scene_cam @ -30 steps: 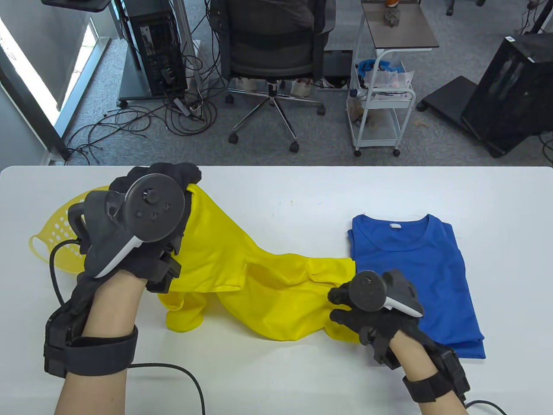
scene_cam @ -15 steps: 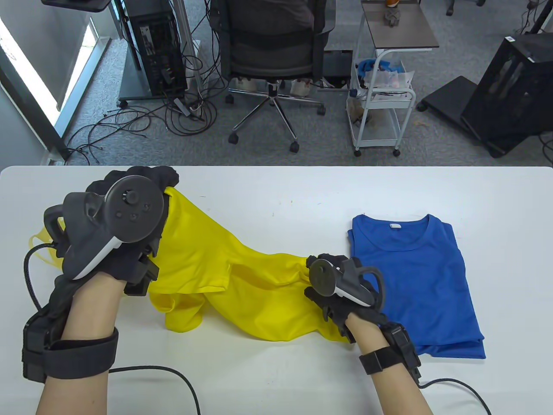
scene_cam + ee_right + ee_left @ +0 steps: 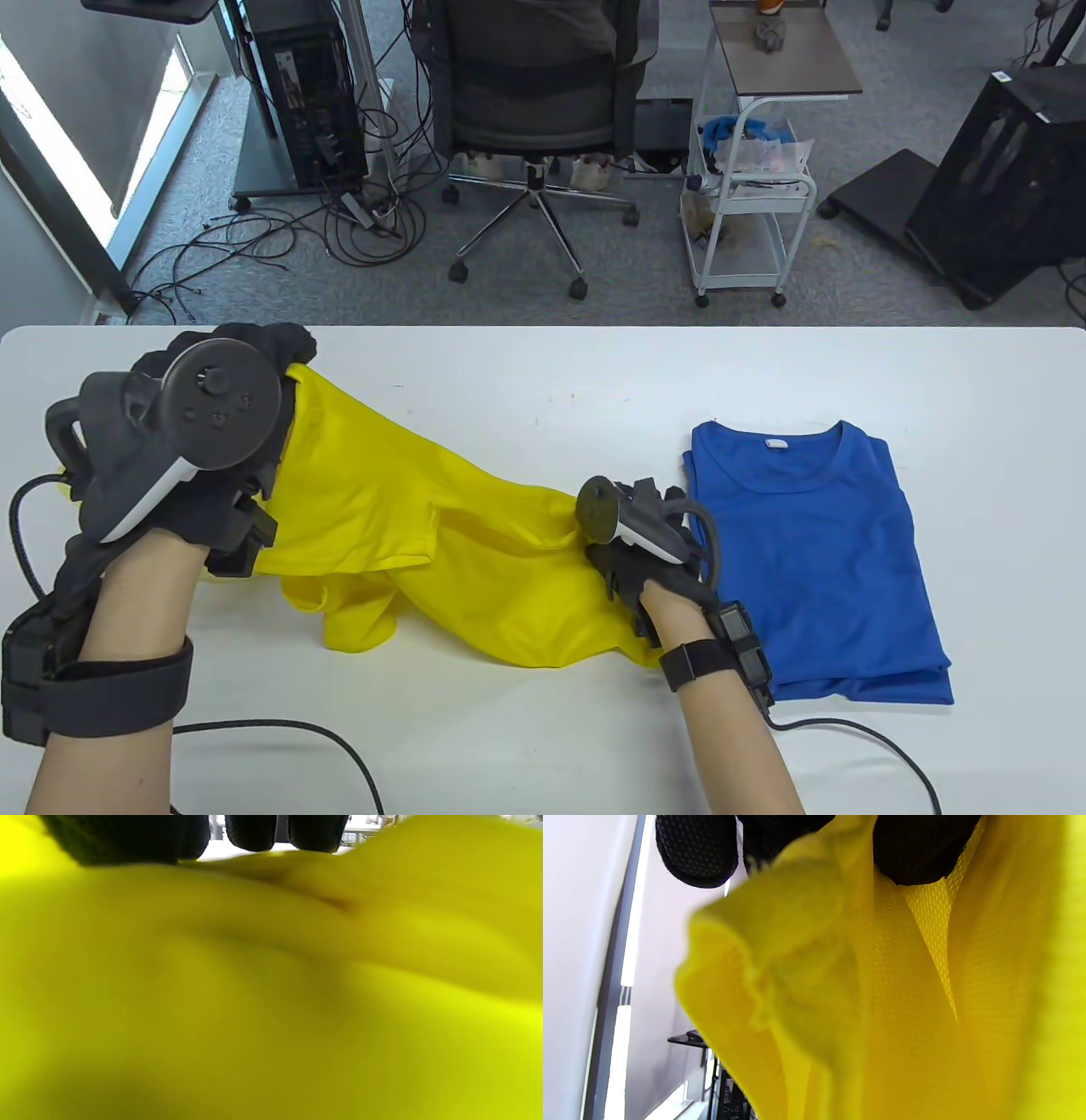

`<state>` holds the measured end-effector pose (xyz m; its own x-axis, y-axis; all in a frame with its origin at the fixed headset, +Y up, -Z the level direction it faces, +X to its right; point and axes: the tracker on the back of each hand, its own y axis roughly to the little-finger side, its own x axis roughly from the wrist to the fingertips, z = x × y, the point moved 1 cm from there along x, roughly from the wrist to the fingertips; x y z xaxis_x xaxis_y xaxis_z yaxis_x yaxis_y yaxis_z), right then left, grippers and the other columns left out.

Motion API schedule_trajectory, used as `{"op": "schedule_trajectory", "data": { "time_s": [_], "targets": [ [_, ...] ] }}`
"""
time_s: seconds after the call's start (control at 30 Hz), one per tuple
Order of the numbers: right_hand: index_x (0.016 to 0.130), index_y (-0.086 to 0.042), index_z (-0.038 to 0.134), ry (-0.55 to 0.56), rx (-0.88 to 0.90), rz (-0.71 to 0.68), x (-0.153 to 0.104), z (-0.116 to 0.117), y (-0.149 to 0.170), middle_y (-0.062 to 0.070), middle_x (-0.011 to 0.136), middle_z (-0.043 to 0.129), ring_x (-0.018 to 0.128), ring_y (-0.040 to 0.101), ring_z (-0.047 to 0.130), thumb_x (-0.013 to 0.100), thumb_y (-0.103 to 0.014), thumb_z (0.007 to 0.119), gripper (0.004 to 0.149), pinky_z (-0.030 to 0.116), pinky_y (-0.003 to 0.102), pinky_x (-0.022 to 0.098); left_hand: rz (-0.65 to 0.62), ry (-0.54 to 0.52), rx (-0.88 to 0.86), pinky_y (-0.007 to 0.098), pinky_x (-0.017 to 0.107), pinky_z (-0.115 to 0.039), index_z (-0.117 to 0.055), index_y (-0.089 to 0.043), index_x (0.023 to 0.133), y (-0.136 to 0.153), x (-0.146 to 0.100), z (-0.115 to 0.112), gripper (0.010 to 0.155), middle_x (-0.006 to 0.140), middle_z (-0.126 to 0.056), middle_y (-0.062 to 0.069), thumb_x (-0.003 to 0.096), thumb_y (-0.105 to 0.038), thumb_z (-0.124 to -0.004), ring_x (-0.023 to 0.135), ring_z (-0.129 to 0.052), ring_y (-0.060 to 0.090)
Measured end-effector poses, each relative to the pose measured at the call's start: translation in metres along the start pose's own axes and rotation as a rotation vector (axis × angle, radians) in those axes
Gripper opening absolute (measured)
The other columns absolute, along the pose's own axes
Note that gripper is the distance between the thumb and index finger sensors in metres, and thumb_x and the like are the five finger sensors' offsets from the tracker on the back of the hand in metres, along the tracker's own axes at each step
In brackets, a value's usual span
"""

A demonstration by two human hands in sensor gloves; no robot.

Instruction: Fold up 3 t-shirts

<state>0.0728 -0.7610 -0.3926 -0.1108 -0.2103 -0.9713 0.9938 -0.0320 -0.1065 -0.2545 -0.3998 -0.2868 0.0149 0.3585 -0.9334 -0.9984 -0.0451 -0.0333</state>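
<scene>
The white desk [image 3: 543,373] fills the lower half of the table view, and on it the yellow t-shirt [image 3: 475,552] lies unfolded and rumpled, stretched in a slanting band from the far left toward the near middle. To its right, flat and already folded with its collar facing the far edge, lies the blue t-shirt [image 3: 814,552], just beside the yellow cloth. Beyond the desk stand a black office chair [image 3: 530,93], a computer tower [image 3: 310,93] with loose cables on the carpet, a white trolley [image 3: 751,204] and a dark side table [image 3: 785,51]. The left hand [image 3: 195,450] is raised over the far left of the desk, its grip closed on a bunched end of the yellow t-shirt; the left wrist view shows gloved fingertips [image 3: 695,849] pinching the mesh fabric. The right hand [image 3: 653,552] sits low at the other end of the shirt, between the two garments; its tracker hides the fingers from above, and in the right wrist view blurred yellow cloth fills nearly everything below the fingertips [image 3: 254,832], so I cannot tell whether this grip holds the cloth or only lies on it.
</scene>
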Motion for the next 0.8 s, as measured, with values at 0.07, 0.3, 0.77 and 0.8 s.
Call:
{"op": "schedule_trajectory", "data": {
  "time_s": [0.07,0.3,0.77,0.8],
  "targets": [
    [0.094,-0.036,0.064,-0.016,0.004,0.003,0.003,0.006,0.003,0.003,0.108,0.055,0.1,0.042,0.057,0.038,-0.041,0.088,0.062,0.034,0.076,0.073,0.008,0.006,0.003,0.046,0.061,-0.077,-0.076,-0.038,0.084,0.005,0.0,-0.002,0.041,0.073,-0.09,-0.008,0.0432,-0.042,-0.075,0.069,-0.09,0.017],
    [0.085,-0.038,0.075,0.013,0.012,0.018,0.006,0.005,0.005,0.001,0.101,0.069,0.097,0.039,0.065,0.039,-0.046,0.083,0.047,0.035,0.076,0.073,0.028,0.016,0.017,0.046,0.061,-0.077,-0.076,-0.038,0.084,0.017,0.002,-0.01,0.041,0.073,-0.09,-0.009,0.0432,-0.043,-0.075,0.068,-0.09,0.016],
    [0.08,-0.037,0.082,0.269,0.059,0.052,-0.035,-0.052,0.053,0.001,0.097,0.078,0.091,0.038,0.076,0.039,-0.044,0.081,0.041,0.044,0.074,0.071,0.064,0.03,0.039,0.046,0.061,-0.077,-0.075,-0.039,0.085,0.024,0.0,-0.018,0.041,0.073,-0.09,-0.009,0.0433,-0.042,-0.074,0.069,-0.091,0.016],
    [0.079,-0.037,0.083,0.273,0.067,0.05,-0.037,-0.055,0.056,0.001,0.096,0.079,0.09,0.037,0.077,0.04,-0.043,0.081,0.04,0.045,0.074,0.071,0.067,0.031,0.038,0.046,0.061,-0.077,-0.075,-0.038,0.085,0.025,-0.001,-0.019,0.042,0.073,-0.09,-0.009,0.0433,-0.042,-0.074,0.069,-0.09,0.016]
  ]
}}
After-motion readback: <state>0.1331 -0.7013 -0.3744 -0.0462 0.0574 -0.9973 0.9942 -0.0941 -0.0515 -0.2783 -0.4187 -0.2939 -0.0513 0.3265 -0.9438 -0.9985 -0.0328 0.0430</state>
